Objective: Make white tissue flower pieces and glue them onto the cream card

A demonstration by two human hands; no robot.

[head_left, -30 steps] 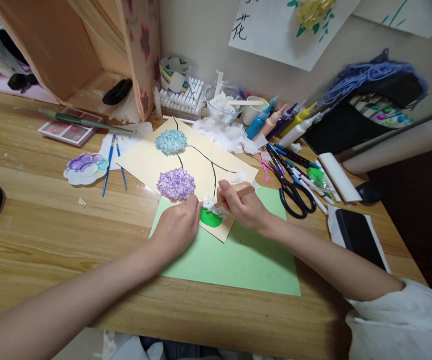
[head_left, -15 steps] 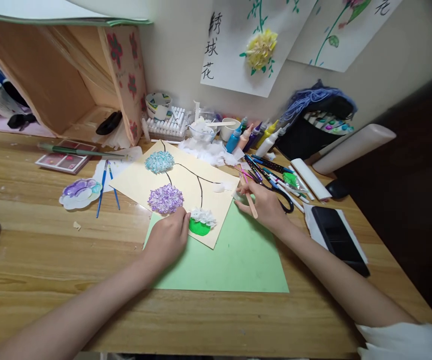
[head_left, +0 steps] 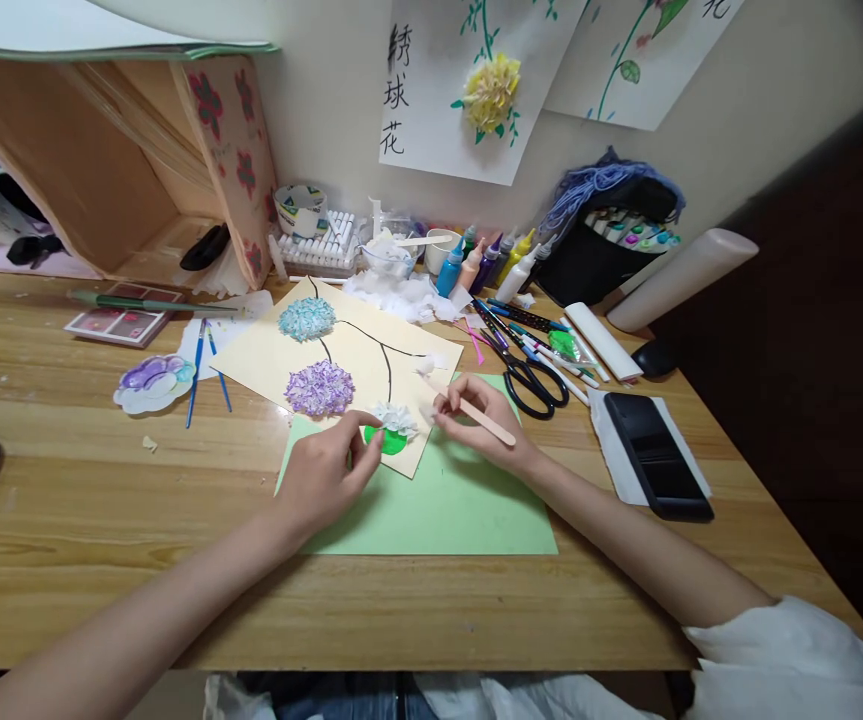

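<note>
Pinching a wooden stick [head_left: 485,421], the right hand [head_left: 480,425] angles inward — left hand [head_left: 326,470], fingers curled, touches the green patch [head_left: 386,441].

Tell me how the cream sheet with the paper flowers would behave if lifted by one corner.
The cream sheet looks thin and flat, so it would probably flex and droop. The tufted flowers seem light, but might crush or shed if bumped. The left hand rests on its near edge, suggesting it slides easily over the green paper.
</note>
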